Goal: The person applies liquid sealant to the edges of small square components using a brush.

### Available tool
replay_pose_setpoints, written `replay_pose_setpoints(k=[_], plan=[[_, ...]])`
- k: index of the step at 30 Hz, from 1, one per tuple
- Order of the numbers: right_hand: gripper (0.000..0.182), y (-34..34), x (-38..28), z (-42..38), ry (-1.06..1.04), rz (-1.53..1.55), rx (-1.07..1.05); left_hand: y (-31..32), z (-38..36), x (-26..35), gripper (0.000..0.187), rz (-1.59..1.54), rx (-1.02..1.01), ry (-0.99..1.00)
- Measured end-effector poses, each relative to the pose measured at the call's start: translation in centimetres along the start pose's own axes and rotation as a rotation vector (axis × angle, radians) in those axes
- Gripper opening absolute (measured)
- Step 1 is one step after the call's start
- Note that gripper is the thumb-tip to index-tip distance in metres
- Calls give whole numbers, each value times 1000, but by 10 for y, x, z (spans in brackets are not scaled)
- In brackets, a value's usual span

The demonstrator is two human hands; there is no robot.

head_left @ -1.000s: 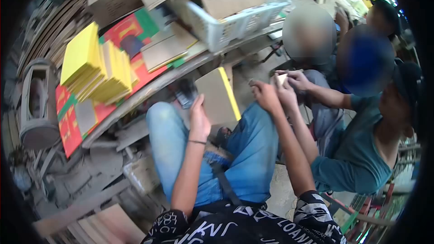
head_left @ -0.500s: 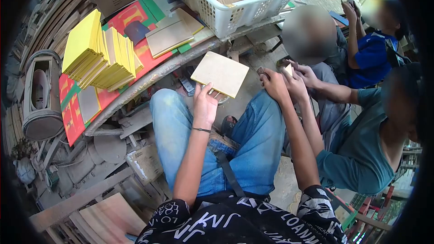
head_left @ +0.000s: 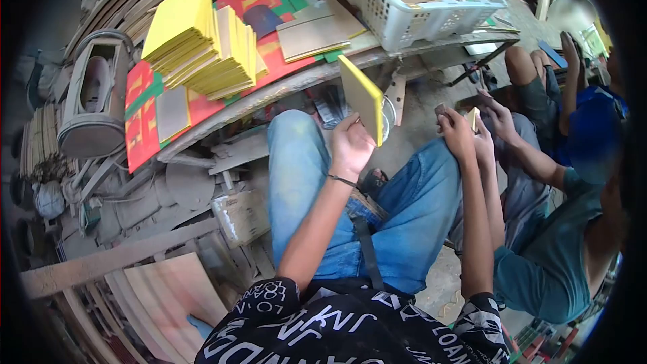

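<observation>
My left hand [head_left: 353, 146] grips the lower edge of a thin board [head_left: 364, 101] with a pale face and yellow edges, tilted so that one edge faces the camera. My right hand [head_left: 456, 133], near my right knee, is closed on a small dark brown block [head_left: 441, 110]. Stacks of yellow-edged boards [head_left: 178, 23] stand on the table's left part, on a red and green sheet [head_left: 139, 133]. More flat boards [head_left: 313, 34] lie to the right of the stacks.
A white plastic basket [head_left: 431, 20] with cardboard stands on the table [head_left: 283, 77]. Close on my right sits a person in a teal shirt [head_left: 552, 263], hands near mine. Another person in blue [head_left: 593, 128] is farther back. A slatted wooden piece [head_left: 121, 263] is at lower left.
The board in my left hand has turned from nearly face-up to steeply tilted. The view has shifted, so the table and basket appear farther right. My right hand still holds the block.
</observation>
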State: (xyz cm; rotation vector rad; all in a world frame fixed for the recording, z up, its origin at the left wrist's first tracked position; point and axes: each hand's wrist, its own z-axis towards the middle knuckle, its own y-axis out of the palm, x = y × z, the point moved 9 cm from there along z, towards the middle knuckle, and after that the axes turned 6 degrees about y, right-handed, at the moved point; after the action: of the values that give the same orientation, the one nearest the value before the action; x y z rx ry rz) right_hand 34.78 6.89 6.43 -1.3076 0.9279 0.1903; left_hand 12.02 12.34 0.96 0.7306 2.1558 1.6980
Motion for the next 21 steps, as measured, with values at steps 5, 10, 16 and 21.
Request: replay_pose_setpoints(k=[5, 10, 16, 21], plan=[[18, 0, -7, -2, 19, 52, 11, 14, -6, 3, 44, -87, -179, -40], [19, -1, 1, -2, 11, 57, 4, 23, -9, -5, 42, -100, -259, -104], [20, -2, 2, -2, 5, 35, 7, 24, -11, -11, 41, -18, -260, -105], [17, -2, 0, -3, 18, 77, 13, 8, -2, 10, 39, 382, -216, 187]])
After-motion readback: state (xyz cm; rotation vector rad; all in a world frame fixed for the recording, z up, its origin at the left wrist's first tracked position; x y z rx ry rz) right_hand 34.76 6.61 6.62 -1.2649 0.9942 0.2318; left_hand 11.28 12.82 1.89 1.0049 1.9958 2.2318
